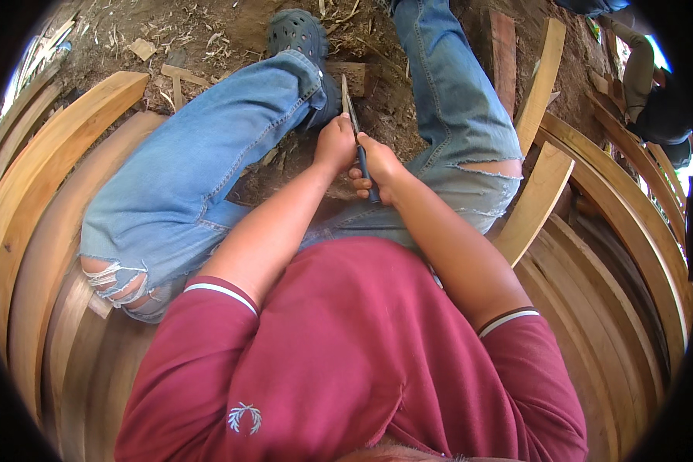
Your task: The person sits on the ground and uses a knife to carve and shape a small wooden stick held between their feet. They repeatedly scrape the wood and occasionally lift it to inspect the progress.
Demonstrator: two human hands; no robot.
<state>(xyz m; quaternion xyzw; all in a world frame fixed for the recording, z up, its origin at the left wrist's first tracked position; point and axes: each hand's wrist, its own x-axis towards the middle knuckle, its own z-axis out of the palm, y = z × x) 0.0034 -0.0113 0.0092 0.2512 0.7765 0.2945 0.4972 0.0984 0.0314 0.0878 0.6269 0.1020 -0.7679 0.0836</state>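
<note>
Between my knees, my right hand [379,171] is wrapped round the dark blue handle of a slim tool with a narrow metal blade [352,114]. It points away from me toward the ground, but its exact kind is too small to tell. My left hand [336,145] is closed right beside the metal part, thumb side against it. Whether the left fingers grip this same tool or a second thin piece is hidden. Just past the metal tip lies a short wooden block [359,77], next to my dark clog [296,38].
Long curved boards [54,165] are stacked on my left, and more curved boards [620,208] on my right. A shorter plank [535,202] leans by my right knee. Wood chips [142,50] litter the dirt ahead. Another person [645,77] is partly visible at the far right.
</note>
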